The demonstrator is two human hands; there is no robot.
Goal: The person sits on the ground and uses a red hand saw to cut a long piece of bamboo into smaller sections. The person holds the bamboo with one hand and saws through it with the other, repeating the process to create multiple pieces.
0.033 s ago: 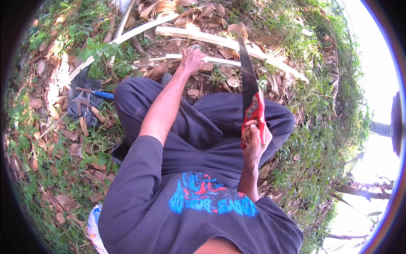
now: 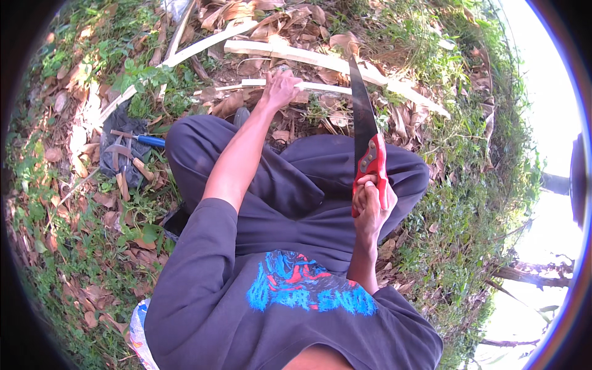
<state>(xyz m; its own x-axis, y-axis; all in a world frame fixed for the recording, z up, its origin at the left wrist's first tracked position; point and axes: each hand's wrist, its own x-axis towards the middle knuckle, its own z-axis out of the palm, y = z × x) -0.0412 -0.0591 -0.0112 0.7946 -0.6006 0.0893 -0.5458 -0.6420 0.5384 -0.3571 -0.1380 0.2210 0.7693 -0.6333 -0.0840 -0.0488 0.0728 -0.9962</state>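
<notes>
My right hand (image 2: 373, 200) is closed around the red handle of a handsaw (image 2: 362, 117). Its dark blade points away from me, slightly tilted to the left. Further off, my left hand (image 2: 282, 89) is closed on a thin pale wooden strip (image 2: 327, 89) lying crosswise in front of my folded legs. The strip's right end meets the saw blade in the picture; whether they touch, I cannot tell. Just beyond the strip, a wider pale wooden board (image 2: 296, 54) lies across the leaves.
Another long pale wooden strip (image 2: 206, 43) slants across the far left. By my left knee, a blue-handled hammer (image 2: 151, 140) and wooden-handled tools with curved blades (image 2: 117, 148) rest on a dark plastic sheet (image 2: 106, 161). Dry leaves (image 2: 52, 154) and grass cover the ground.
</notes>
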